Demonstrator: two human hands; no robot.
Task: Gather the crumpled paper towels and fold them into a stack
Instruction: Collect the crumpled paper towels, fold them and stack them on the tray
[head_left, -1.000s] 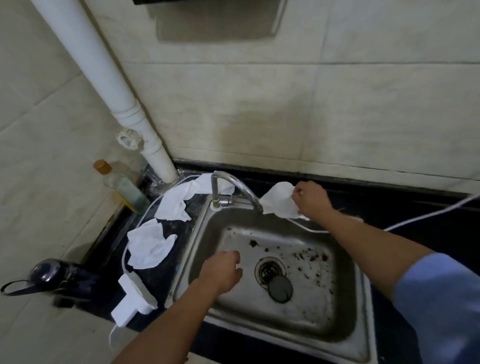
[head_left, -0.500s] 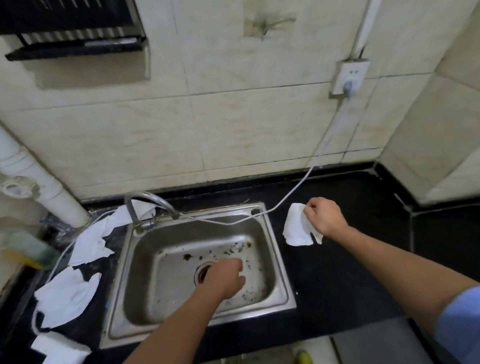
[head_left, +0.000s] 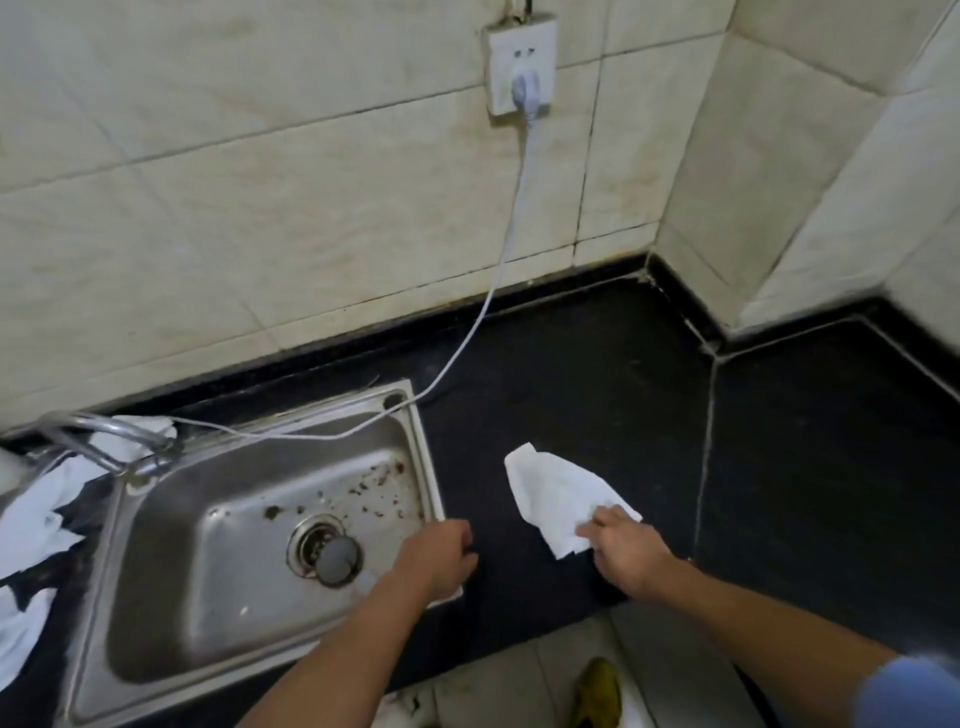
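Paper towel (head_left: 555, 492) at right hand (head_left: 626, 556)

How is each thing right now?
Paper towel: lying mostly opened on counter.
Right hand: touching towel's near edge, grip unclear.
Left hand: loosely curled, empty.
Other towels: crumpled, left of sink.
Plug: in the socket.
Sink stopper: out, lying at drain's edge.
Faucet: no water running.
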